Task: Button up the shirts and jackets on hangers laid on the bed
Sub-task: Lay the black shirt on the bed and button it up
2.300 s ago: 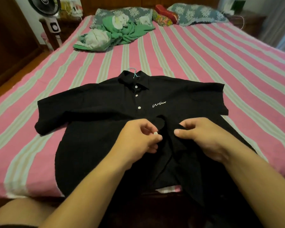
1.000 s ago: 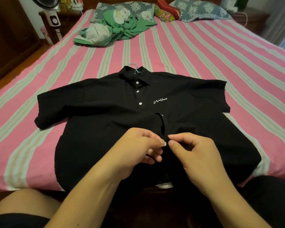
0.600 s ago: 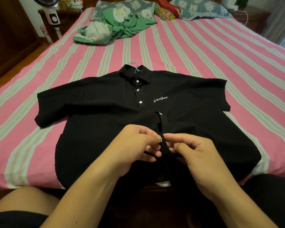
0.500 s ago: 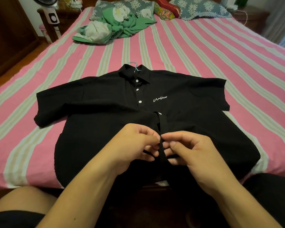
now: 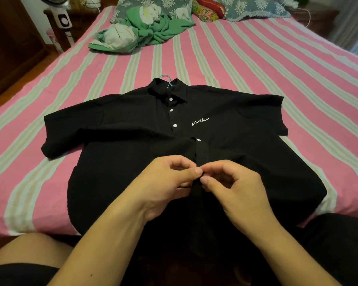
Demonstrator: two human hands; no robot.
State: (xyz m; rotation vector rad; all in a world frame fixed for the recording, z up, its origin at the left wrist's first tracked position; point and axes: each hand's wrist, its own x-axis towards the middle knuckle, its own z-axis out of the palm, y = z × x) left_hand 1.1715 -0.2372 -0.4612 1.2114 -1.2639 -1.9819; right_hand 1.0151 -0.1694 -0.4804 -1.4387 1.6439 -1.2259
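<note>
A black short-sleeved shirt [image 5: 120, 145] lies face up on the pink striped bed [image 5: 256, 65], on a light blue hanger [image 5: 167, 79] whose hook shows above the collar. White buttons [image 5: 175, 125] run down the closed upper placket. My left hand [image 5: 165, 186] and my right hand [image 5: 234, 186] meet at the placket low on the shirt front, each pinching the black cloth between thumb and fingers. The thumb tips almost touch. The button between them is hidden.
A crumpled green and white garment [image 5: 141, 32] lies at the far left of the bed, by patterned pillows [image 5: 252, 7]. A standing fan [image 5: 62, 21] is beside the bed at left. My knees are at the bed's near edge.
The open flaps of the lower front have been drawn together. Both hands moved lower on the placket and closed in until the thumbs meet.
</note>
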